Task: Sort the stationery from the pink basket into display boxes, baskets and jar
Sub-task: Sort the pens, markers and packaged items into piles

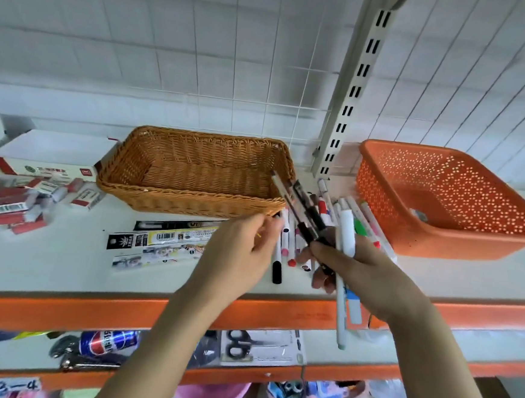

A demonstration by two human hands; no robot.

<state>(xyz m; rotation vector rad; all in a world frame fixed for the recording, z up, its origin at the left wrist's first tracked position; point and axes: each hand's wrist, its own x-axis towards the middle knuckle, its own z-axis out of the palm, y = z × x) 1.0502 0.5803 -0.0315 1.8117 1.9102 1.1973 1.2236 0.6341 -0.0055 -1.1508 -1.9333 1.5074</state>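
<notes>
Done: we see wicker basket (194, 174) empty, orange basket (449, 201) nearly empty.
Left: markers (286, 244) loose on shelf (61, 264).
Grip: right hand (365, 276) clutches pens (346, 233); left hand (241, 247) loosely curled, seemingly empty.

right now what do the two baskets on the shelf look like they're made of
Brown basket: woven wicker or rattan-look strands, slightly glossy, so possibly plastic imitation; the plaited weave and braided rim show it. Orange basket: moulded plastic, smooth with a matte sheen, its walls punched with regular small holes.

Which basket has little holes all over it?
The orange plastic basket on the right. Its walls are dotted with small holes, while the brown wicker basket beside it is tightly woven.
</notes>
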